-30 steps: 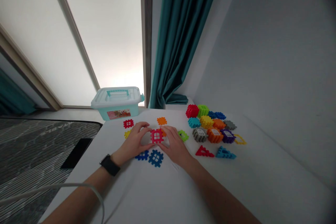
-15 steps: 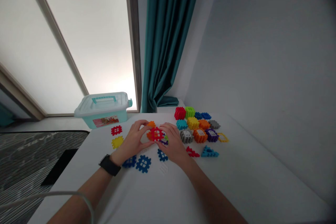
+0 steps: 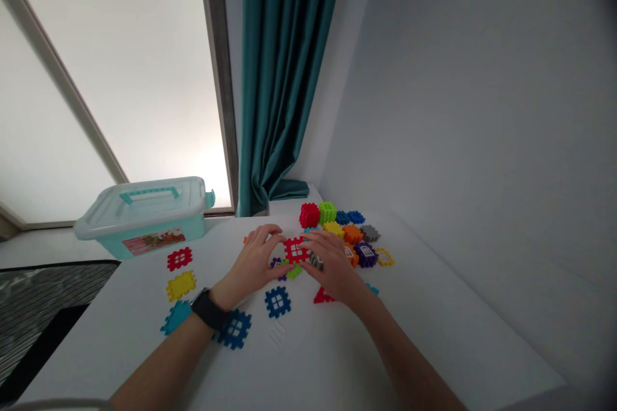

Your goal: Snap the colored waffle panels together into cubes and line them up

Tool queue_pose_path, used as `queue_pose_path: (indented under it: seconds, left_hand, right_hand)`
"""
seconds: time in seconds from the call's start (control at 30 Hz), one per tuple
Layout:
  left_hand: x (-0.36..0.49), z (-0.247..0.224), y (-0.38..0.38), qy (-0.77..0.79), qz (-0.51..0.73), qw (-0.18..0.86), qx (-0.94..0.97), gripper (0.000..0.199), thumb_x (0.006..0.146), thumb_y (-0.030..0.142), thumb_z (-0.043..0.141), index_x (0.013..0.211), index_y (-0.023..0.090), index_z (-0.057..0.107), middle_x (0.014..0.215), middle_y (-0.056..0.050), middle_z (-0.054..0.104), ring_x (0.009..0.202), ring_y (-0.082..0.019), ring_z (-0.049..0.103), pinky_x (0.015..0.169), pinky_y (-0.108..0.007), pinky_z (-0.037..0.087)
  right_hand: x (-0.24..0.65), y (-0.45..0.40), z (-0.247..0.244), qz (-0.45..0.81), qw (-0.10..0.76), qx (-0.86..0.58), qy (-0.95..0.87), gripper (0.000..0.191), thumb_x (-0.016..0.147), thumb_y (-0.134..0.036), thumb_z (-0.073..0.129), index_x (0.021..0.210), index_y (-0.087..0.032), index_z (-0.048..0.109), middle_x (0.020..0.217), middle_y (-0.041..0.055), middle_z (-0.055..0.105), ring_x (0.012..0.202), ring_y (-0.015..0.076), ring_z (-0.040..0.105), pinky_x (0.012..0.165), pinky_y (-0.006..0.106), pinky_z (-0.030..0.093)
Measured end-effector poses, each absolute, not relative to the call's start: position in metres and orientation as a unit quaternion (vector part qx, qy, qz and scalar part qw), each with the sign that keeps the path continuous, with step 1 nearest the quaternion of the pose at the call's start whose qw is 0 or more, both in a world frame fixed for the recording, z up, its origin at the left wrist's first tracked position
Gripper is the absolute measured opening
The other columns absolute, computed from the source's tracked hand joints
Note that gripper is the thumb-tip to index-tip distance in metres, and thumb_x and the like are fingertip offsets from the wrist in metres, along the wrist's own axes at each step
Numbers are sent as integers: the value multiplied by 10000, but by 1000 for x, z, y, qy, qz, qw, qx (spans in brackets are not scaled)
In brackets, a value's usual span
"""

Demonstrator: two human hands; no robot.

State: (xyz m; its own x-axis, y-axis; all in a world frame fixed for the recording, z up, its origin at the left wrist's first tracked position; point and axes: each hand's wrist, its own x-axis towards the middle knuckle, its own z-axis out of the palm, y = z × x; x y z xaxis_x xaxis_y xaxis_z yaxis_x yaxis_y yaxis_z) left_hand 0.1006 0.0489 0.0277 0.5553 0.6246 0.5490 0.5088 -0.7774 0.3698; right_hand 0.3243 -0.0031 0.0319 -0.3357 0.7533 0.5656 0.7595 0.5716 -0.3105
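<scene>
A red toothed window block [image 3: 292, 249] is held upright between both hands above the middle of the table. My left hand [image 3: 253, 260], with a black watch at its wrist, has thumb and fingertips closed on the block's left edge. My right hand [image 3: 332, 263] pinches its right side, fingers over the top corner and thumb below. Just under the red block lies a lime green piece [image 3: 294, 271], next to a purple one, both partly covered. A blue window panel [image 3: 278, 302] lies flat nearer me, with another blue panel [image 3: 234, 329] by my left wrist.
A lidded teal box [image 3: 149, 231] stands at the back left. Before it lie a red panel [image 3: 179, 259], a yellow panel [image 3: 181, 285] and a light blue panel [image 3: 176, 317]. Several assembled blocks, including a purple one [image 3: 366, 255], cluster to the right. A teal curtain [image 3: 289, 77] hangs behind.
The view has shifted, so the table things appear further left. Both hands still have the red block, now further right relative to the table pieces and nearer the assembled blocks.
</scene>
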Motion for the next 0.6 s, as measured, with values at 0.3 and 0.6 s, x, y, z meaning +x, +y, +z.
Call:
queue_pose_path:
  seconds: [0.3, 0.6]
  left_hand:
    - [135, 34, 79, 358, 363, 74, 857, 405, 809, 368, 765, 1153, 235, 597, 1216, -86, 543, 1149, -284, 540, 990, -466, 459]
    - [154, 33, 111, 416, 325, 70, 846, 391, 862, 402, 706, 1200, 254, 578, 1201, -70, 557, 1134, -288, 529, 983, -484, 429]
  right_hand:
    - [356, 38, 47, 4, 298, -481, -824, 291, 875, -226, 663, 1161, -260, 628, 1296, 69, 657, 1252, 278, 541, 1089, 517, 365]
    - [368, 80, 45, 23, 291, -528, -798, 299, 850, -239, 673, 1139, -227, 598, 1249, 97, 662, 1211, 295, 541, 1055, 501, 362]
